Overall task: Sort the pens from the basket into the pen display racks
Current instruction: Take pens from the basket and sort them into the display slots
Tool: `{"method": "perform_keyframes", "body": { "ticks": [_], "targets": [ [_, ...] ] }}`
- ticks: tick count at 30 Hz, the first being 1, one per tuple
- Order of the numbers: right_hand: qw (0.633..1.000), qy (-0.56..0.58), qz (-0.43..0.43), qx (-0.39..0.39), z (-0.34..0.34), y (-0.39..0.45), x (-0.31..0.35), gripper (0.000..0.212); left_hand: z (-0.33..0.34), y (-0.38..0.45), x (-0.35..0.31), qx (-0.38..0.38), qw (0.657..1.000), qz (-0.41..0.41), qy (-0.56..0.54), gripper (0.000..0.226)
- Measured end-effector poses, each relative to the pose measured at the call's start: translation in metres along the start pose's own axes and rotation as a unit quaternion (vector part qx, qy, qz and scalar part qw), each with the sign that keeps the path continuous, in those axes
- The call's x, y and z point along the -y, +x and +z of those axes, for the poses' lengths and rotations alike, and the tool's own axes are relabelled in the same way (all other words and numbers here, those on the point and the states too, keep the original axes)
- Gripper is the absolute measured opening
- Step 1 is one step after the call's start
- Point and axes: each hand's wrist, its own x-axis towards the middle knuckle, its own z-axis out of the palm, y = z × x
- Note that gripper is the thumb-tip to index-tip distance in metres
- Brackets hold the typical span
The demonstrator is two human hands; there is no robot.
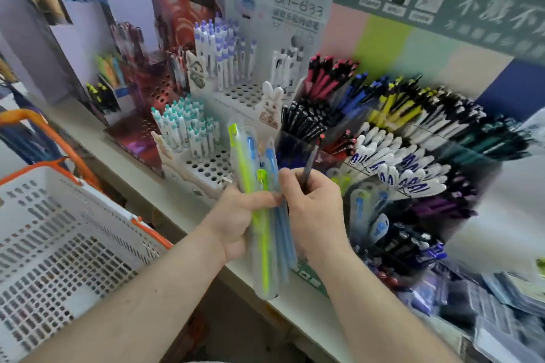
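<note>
Presently your left hand (239,215) grips a bundle of packaged pens (267,215), green and blue, upright above the shelf edge (182,212). Your right hand (312,203) holds a dark pen (309,165), fingers curled round it, apparently red-tipped. Beside you, the white basket (59,232); beyond, the display racks (383,138).

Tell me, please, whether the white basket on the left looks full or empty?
Empty, as far as shown: the basket shows only bare perforated walls and floor. The left hand holds the packaged pens.
</note>
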Motion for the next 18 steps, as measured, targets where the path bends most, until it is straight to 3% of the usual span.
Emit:
{"method": "perform_keyframes", "body": {
  "ticks": [3, 7, 9, 12, 14, 18],
  "targets": [
    [0.999, -0.014, -0.011, -0.035, -0.015, 0.0, 0.003, 0.039, 0.01, 0.004, 0.0, -0.024, 0.999, -0.004, 0.024, 0.04],
    [0.999, -0.025, -0.007, 0.028, -0.039, 0.005, 0.018, 0.06, 0.007, 0.008, -0.015, -0.009, 0.999, -0.006, 0.035, 0.024],
    [0.993, -0.005, 0.054, 0.103, -0.046, 0.009, 0.024, 0.051, 0.005, 0.012, -0.029, 0.014, 1.0, -0.001, 0.017, 0.03],
    [0.977, -0.048, 0.102, 0.18, -0.044, 0.014, 0.032, 0.018, 0.003, 0.022, -0.047, 0.103, 0.994, -0.017, -0.016, 0.057],
    [0.964, -0.144, 0.087, 0.204, -0.04, 0.018, 0.034, 0.016, 0.004, 0.029, -0.054, 0.147, 0.988, -0.039, -0.031, 0.065],
    [0.944, -0.242, 0.05, 0.22, -0.043, 0.024, 0.043, 0.02, -0.002, 0.043, -0.062, 0.129, 0.991, -0.039, -0.007, 0.057]
  ]
}}
